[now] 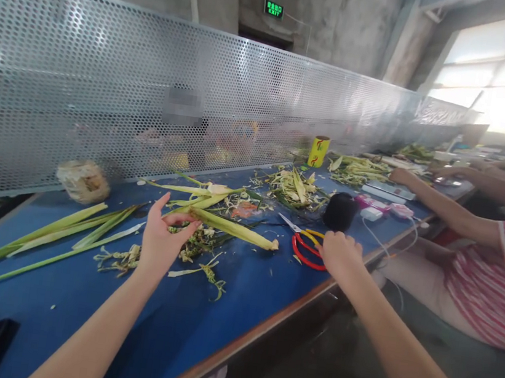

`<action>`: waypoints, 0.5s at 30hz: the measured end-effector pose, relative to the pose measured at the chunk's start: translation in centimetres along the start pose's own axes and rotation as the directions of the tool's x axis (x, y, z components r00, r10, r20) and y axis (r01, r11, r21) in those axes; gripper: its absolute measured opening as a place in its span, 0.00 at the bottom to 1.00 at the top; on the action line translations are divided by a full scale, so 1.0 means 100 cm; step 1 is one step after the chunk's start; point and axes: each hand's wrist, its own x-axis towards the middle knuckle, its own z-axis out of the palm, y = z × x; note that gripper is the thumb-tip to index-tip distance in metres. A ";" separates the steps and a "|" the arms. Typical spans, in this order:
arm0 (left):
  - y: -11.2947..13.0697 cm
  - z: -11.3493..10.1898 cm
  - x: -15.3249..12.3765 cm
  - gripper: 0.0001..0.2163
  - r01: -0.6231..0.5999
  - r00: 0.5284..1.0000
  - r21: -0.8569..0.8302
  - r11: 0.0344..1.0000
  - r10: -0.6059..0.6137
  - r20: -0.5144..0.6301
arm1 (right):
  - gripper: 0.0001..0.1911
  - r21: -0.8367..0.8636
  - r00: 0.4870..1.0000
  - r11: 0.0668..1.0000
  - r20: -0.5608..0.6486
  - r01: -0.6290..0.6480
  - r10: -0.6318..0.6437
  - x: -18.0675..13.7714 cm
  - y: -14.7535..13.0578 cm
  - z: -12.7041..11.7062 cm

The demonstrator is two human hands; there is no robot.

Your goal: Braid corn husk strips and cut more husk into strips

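Note:
My left hand (pixel 162 240) pinches a pale green leafy stalk (pixel 233 228) between thumb and fingers, its index finger raised. The cut, brownish end of this stalk points right. My right hand (pixel 342 258) is closed at the handles of a pair of scissors (pixel 310 250), one loop red and the other yellow. Its blades point left, toward the stalk's end, and look slightly apart. Under and behind my left hand lie wilted trimmings (pixel 203 241). Several long green leaves (pixel 65 227) are spread on the blue table (pixel 238 299) to the left.
A perforated metal screen (pixel 123 73) runs along the table's back. Near it are a wrapped bundle (pixel 82 180), a pile of scraps (pixel 296 188) and a yellow can (pixel 318 152). A black round object (pixel 340 212) and white cables lie right. A co-worker in a striped shirt (pixel 486 282) sits there.

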 end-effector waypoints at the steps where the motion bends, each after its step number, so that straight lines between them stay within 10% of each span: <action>1: 0.001 0.000 0.000 0.38 0.004 1.000 0.008 1.000 -0.004 0.001 | 0.14 0.002 1.000 1.000 0.005 -0.006 0.006 -0.002 0.002 0.000; 8: 0.001 0.005 -0.005 0.36 0.127 0.991 0.009 0.992 -0.127 -0.040 | 0.13 -0.076 0.988 0.993 -0.123 0.087 -0.096 -0.018 0.001 -0.011; 15: -0.006 0.002 -0.006 0.40 0.265 0.958 0.039 0.963 -0.258 -0.129 | 0.17 -0.017 0.955 0.970 0.179 0.244 -0.237 -0.002 -0.014 -0.014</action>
